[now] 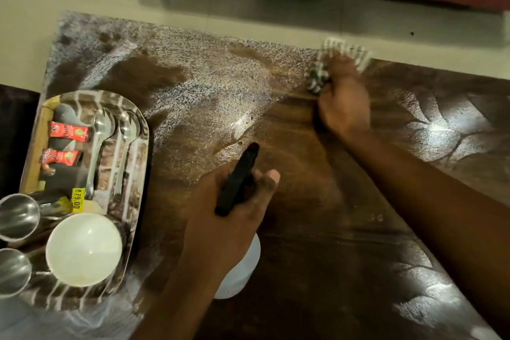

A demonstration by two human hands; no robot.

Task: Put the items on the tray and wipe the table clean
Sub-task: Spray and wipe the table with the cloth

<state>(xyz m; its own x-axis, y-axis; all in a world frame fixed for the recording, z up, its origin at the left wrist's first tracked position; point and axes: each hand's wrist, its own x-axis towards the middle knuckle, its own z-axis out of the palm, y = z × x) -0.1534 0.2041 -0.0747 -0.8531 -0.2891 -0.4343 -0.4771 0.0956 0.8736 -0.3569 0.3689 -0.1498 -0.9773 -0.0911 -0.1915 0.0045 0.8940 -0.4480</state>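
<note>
So the table (pixel 317 229) fills pretty much my whole view, dark wood running long from about 10 o'clock down to 4 o'clock, and the thing that matters for the next swipe is the big hazy patch of spray (pixel 198 83) sitting over the upper left part of it. My right hand (pixel 343 99) is up at around 1 o'clock near the far edge, fingers curled and bunched around the checked cloth (pixel 328 66), pressing it down on the wood. It's blurry so I can't tell you much more about the grip than that. The haze lies straight toward 9 o'clock from that hand, and it spreads along the table's long axis, so I'd guess the cloth has to travel leftward across it. The right hand is clearly the nearer one for that job. The steel tray (pixel 143 146) is parked at 8 o'clock on the left edge, already loaded with a white bowl (pixel 82 250), steel cups, two spoons and two red sachets, so that half looks done to me. My left hand (pixel 229 212) sits dead centre around 6 o'clock, wrapped tight on the spray bottle (pixel 238 176), nozzle aimed toward 12.
</note>
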